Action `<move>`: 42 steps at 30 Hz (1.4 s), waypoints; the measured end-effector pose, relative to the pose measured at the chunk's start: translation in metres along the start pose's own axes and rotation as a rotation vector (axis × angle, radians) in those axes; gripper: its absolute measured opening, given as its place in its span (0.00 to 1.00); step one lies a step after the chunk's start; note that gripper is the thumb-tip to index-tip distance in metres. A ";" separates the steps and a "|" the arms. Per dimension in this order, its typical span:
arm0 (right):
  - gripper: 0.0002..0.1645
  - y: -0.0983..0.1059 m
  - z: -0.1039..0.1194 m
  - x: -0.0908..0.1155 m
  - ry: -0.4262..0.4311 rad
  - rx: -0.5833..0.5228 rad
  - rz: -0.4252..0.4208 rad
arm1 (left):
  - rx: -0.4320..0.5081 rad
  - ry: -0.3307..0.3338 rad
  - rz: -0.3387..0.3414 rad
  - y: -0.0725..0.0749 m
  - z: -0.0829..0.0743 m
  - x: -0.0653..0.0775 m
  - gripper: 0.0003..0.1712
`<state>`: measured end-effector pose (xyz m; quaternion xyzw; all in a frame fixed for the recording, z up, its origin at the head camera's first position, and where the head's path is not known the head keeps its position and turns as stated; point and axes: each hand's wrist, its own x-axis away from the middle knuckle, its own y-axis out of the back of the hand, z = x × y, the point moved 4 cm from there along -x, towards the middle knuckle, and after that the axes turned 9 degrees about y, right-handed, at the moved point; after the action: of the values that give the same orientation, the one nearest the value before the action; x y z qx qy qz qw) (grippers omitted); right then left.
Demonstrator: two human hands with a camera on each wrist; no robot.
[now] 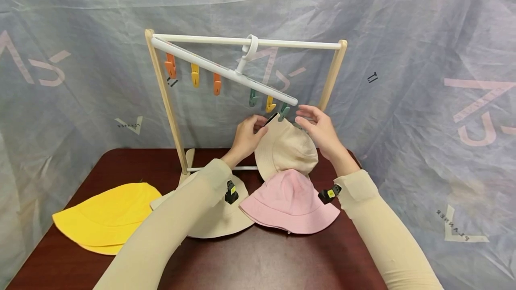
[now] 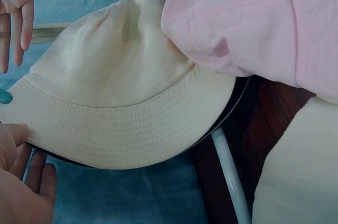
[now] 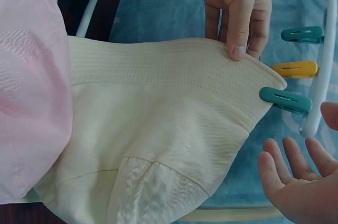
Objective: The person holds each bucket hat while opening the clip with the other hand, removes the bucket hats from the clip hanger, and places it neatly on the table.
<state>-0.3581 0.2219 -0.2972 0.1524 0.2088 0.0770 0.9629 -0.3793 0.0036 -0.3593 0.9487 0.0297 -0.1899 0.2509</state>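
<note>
A cream bucket hat [image 1: 296, 149] hangs by its brim from a green clip [image 1: 284, 112] at the low right end of a white hanger [image 1: 225, 73]. My left hand [image 1: 247, 138] pinches the brim edge between thumb and fingers, just left of the clip, as the right wrist view also shows. To the right of that clip, my right hand [image 1: 320, 131] is held apart from the hat, fingers spread and nothing in them. The hat's dark lining shows along the brim [image 2: 127, 145]. Its lower part is behind a pink bucket hat [image 1: 292, 205].
The tilted hanger hooks over the top bar [image 1: 298, 44] of a wooden-legged rack [image 1: 165, 93]. Orange clips [image 1: 171, 66], yellow clips [image 1: 195, 75] and another green clip [image 1: 253, 97] hang along it. Another cream hat [image 1: 225, 218] and a yellow hat [image 1: 109, 218] lie on the dark table [image 1: 258, 263].
</note>
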 end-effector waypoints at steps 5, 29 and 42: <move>0.31 -0.002 -0.002 -0.002 0.002 -0.008 -0.004 | 0.004 0.008 -0.009 0.000 0.000 -0.001 0.11; 0.35 -0.017 -0.019 -0.020 -0.079 -0.257 0.019 | -0.003 0.019 -0.015 0.000 0.001 0.003 0.08; 0.32 -0.028 -0.027 -0.033 -0.065 -0.346 0.015 | -0.012 0.018 -0.021 -0.001 -0.001 0.003 0.08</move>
<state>-0.3969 0.1961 -0.3177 -0.0117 0.1602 0.1138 0.9804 -0.3761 0.0051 -0.3601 0.9486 0.0429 -0.1835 0.2542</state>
